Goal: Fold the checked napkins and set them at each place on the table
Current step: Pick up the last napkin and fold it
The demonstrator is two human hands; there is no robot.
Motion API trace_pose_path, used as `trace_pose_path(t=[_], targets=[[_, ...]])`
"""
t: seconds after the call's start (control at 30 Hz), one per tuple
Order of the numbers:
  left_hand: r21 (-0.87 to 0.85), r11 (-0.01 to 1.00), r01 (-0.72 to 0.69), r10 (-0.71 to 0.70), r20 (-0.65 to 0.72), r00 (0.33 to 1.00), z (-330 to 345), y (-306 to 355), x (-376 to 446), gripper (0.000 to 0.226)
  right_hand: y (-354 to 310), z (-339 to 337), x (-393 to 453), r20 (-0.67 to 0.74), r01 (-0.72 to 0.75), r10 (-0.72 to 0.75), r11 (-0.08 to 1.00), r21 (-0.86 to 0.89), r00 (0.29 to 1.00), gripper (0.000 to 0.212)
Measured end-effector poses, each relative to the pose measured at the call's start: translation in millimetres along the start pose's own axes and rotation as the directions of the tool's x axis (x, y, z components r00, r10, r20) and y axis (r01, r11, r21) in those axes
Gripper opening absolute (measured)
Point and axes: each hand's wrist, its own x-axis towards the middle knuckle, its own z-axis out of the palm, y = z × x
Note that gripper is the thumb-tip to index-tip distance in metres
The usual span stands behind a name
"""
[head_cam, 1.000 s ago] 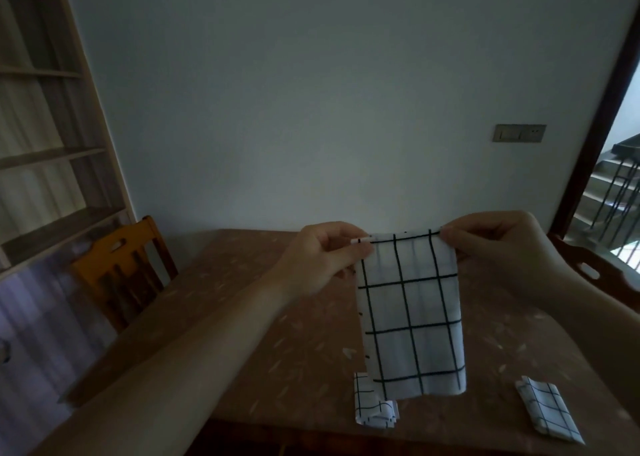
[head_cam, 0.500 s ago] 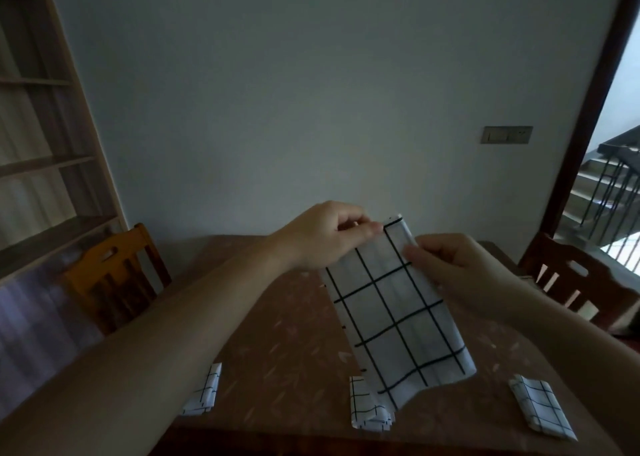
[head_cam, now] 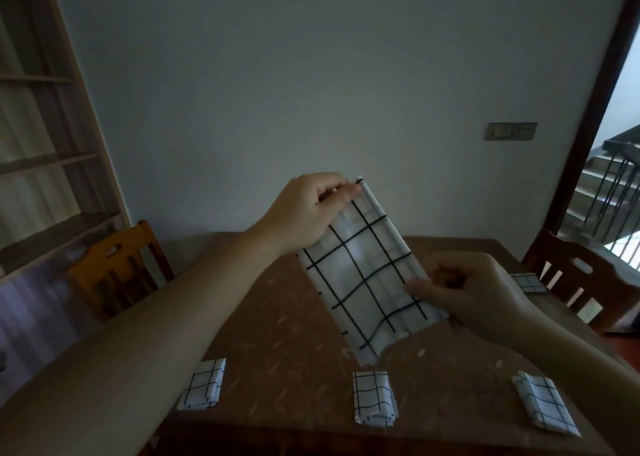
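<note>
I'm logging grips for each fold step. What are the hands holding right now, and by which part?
Both hold one checked napkin above the table: left hand pinches its upper corner, right hand grips its lower right edge.

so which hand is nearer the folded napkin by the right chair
Right. The right hand sits just beside that folded napkin; the left hand is up and far left of it.
</note>
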Motion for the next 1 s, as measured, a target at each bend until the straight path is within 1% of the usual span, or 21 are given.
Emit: trace_pose_path(t=[0.07,0.1,0.17,0.2,0.27,0.3,0.37,0.4,0.43,0.47,0.5,0.53,0.57,0.6,0.63,0.7,0.8,0.83,0.93,0.97,1.0], targets=[[-0.002,1.0,0.003,-0.002,0.049,0.999,-4,-5,-3,0.041,-2,-7,0,0.162,-0.091,0.083,0.995,0.045,0.983,0.021],[-0.001,1.0,0.0,0.0,0.092,0.996,-2,-4,-4,0.038,-4,-8,2,0.213,-0.1,0.091,0.995,0.032,0.973,0.02],[0.002,1.0,-0.012,0.011,0.177,0.984,4,2,-5,0.03,-9,-7,11,0.235,-0.056,0.061,0.998,-0.026,0.97,0.032],[-0.003,1.0,-0.018,0.018,0.202,0.979,8,5,-5,0.027,-13,-3,15,0.242,-0.044,0.047,0.999,-0.017,0.969,0.036],[-0.001,0.998,-0.056,0.055,0.198,0.979,8,8,-3,0.027,-21,3,22,0.25,-0.064,0.057,0.998,0.018,0.967,0.032],[0.016,0.997,-0.079,0.075,0.166,0.983,5,6,-2,0.031,-25,4,24,0.245,-0.079,0.071,0.997,0.024,0.967,0.026],[0.062,0.997,-0.046,0.047,-0.008,0.999,1,-5,-5,0.052,-29,0,25,0.232,-0.118,0.101,0.991,0.06,0.967,0.024],[0.027,0.999,0.047,-0.044,-0.121,0.992,1,-11,-10,0.063,-28,-2,25,0.21,-0.133,0.112,0.987,0.091,0.971,0.03],[-0.08,0.98,0.18,-0.192,-0.184,0.964,2,-12,-18,0.068,-29,-4,25,0.17,-0.147,0.124,0.981,0.129,0.978,0.036],[-0.257,0.917,0.306,-0.349,-0.141,0.926,6,-15,-28,0.066,-27,-4,24,0.116,-0.16,0.142,0.972,0.17,0.983,0.038],[-0.441,0.802,0.404,-0.447,0.005,0.894,11,-16,-39,0.063,-26,-4,25,0.062,-0.174,0.164,0.963,0.207,0.984,0.039],[-0.561,0.673,0.482,-0.468,0.181,0.865,18,-17,-50,0.061,-22,-3,26,0.016,-0.183,0.185,0.954,0.235,0.983,0.041],[-0.589,0.595,0.547,-0.453,0.317,0.833,25,-16,-59,0.061,-20,0,26,-0.017,-0.196,0.206,0.95,0.244,0.978,0.042],[-0.584,0.572,0.576,-0.424,0.39,0.817,31,-16,-66,0.057,-18,3,27,-0.034,-0.205,0.219,0.95,0.234,0.975,0.04],[-0.584,0.58,0.568,-0.392,0.41,0.823,38,-13,-69,0.044,-17,6,27,-0.041,-0.214,0.228,0.951,0.222,0.973,0.036],[-0.566,0.633,0.528,-0.399,0.346,0.849,45,-13,-67,0.021,-17,8,26,-0.023,-0.231,0.242,0.948,0.22,0.97,0.026],[-0.582,0.635,0.508,-0.436,0.272,0.858,43,-18,-65,0.015,-15,6,25,0.064,-0.255,0.247,0.926,0.278,0.967,0.015],[-0.599,0.625,0.501,-0.433,0.267,0.861,43,-20,-66,0.016,-13,4,25,0.12,-0.267,0.241,0.909,0.321,0.963,0.016],[-0.678,0.553,0.483,-0.426,0.269,0.864,40,-23,-68,0.016,-4,-3,22,0.332,-0.366,0.22,0.796,0.483,0.917,0.05],[-0.704,0.525,0.478,-0.419,0.275,0.865,39,-23,-68,0.017,2,-4,22,0.375,-0.408,0.225,0.739,0.536,0.899,0.059],[-0.729,0.495,0.473,-0.411,0.283,0.866,38,-23,-68,0.018,6,-4,22,0.405,-0.44,0.224,0.677,0.59,0.887,0.061]])
